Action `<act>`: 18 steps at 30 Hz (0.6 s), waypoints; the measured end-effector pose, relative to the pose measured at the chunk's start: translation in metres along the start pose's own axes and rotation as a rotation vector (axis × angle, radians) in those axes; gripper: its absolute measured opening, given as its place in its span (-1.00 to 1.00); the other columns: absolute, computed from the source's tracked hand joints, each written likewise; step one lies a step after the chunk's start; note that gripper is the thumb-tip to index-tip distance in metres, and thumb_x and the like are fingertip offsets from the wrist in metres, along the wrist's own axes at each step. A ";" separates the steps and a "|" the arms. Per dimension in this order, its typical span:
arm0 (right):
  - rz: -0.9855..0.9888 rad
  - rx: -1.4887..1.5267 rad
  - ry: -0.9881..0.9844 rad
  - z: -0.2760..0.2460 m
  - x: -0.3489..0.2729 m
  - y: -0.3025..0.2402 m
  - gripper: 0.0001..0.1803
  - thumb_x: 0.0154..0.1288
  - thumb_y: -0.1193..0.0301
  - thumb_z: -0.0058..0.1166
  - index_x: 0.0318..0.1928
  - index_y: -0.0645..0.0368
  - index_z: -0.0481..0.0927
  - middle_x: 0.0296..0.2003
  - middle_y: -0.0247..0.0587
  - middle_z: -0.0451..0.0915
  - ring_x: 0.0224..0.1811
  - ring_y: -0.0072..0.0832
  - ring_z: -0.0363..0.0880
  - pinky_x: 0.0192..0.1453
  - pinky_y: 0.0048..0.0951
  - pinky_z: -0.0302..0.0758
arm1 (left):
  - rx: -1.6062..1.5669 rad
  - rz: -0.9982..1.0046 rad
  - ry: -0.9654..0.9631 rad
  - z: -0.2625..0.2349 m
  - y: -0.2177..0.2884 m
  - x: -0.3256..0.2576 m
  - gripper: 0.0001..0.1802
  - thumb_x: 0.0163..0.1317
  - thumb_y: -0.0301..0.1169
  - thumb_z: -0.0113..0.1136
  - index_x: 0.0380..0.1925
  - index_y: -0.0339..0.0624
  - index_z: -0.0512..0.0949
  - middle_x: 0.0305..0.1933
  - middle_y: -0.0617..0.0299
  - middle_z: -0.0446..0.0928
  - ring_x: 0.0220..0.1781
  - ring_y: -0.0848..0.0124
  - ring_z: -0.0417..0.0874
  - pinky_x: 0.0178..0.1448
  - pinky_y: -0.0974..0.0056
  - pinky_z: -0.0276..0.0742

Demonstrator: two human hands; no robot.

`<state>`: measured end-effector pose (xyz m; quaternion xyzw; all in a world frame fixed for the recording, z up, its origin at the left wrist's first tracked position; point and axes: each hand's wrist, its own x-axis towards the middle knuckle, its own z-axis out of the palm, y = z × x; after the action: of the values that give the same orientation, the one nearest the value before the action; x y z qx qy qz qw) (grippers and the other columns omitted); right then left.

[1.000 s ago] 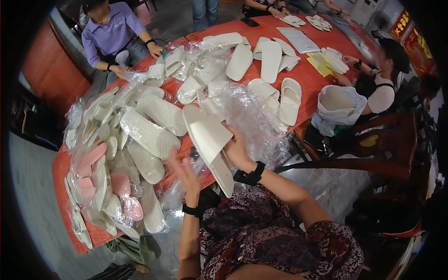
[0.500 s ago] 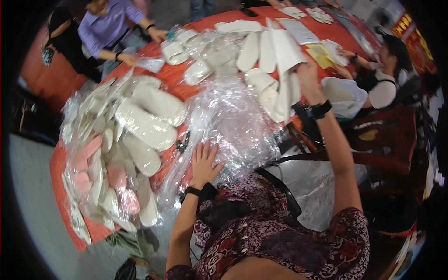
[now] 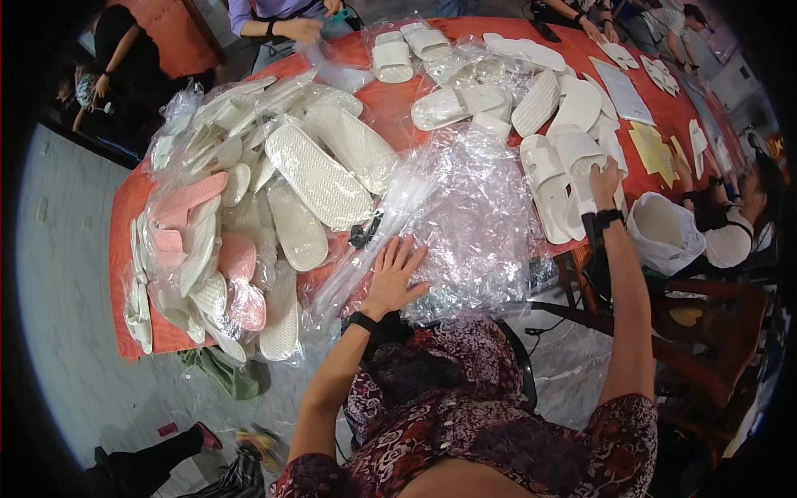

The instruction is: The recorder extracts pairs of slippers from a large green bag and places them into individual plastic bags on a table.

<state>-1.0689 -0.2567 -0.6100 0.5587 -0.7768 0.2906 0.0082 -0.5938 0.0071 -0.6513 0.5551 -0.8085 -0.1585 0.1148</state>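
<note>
My left hand (image 3: 397, 276) lies flat with spread fingers at the near edge of a stack of clear plastic bags (image 3: 473, 216). My right hand (image 3: 606, 183) is closed on a white slide slipper (image 3: 579, 149) at the right edge of the table; its fingertips are partly hidden at the strap. Another white slipper (image 3: 544, 178) lies just left of it, and more loose white slippers (image 3: 575, 106) lie beyond. On the left is a heap of bagged white slippers (image 3: 320, 174), with some pink slippers (image 3: 241, 257) among them.
A red-covered table (image 3: 124, 290) carries everything. Opposite, a person's hand (image 3: 299, 31) handles a clear bag (image 3: 340, 76). At right, another person sits near a white sack (image 3: 664, 232) and yellow sheets (image 3: 652, 153). A wooden chair (image 3: 706, 332) stands beside the table's right edge.
My right hand has lowered the white slipper that stood upright among the others. My left hand stays flat on the bags. The view has shifted, and the person opposite has moved a hand.
</note>
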 end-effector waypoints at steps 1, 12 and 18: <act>-0.122 0.002 0.175 -0.008 -0.016 -0.009 -0.46 0.06 0.43 0.11 0.12 0.25 0.42 0.03 0.17 0.45 0.16 0.01 0.33 0.25 -0.12 0.29 | -0.005 0.002 0.001 0.001 0.001 0.003 -0.15 0.16 0.15 0.08 0.39 0.09 0.14 0.50 -0.01 -0.05 0.50 -0.10 -0.09 0.47 -0.15 -0.16; -0.964 0.277 -0.550 -0.137 -0.210 -0.228 -0.55 0.23 0.22 0.12 0.08 0.17 0.48 0.21 0.10 0.29 0.33 0.05 0.17 0.39 0.05 0.08 | -0.195 -0.018 0.051 -0.022 -0.007 0.014 -0.28 0.10 -0.17 0.23 0.29 -0.03 0.28 0.38 -0.05 0.13 0.37 -0.07 0.13 0.37 -0.13 0.07; -0.865 -0.133 -0.798 -0.063 -0.240 -0.165 -0.45 0.18 0.20 0.16 0.10 0.25 0.41 0.12 0.08 0.33 0.22 0.05 0.26 0.28 0.10 0.21 | 0.115 -0.256 0.318 -0.037 -0.017 0.012 -0.20 0.01 -0.36 0.29 0.32 0.01 0.23 0.29 -0.09 0.19 0.27 -0.08 0.21 0.28 -0.10 0.15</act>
<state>-0.8544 -0.0552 -0.5659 0.8891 -0.4378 -0.0212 -0.1319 -0.5701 -0.0140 -0.6234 0.6767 -0.7109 -0.0358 0.1880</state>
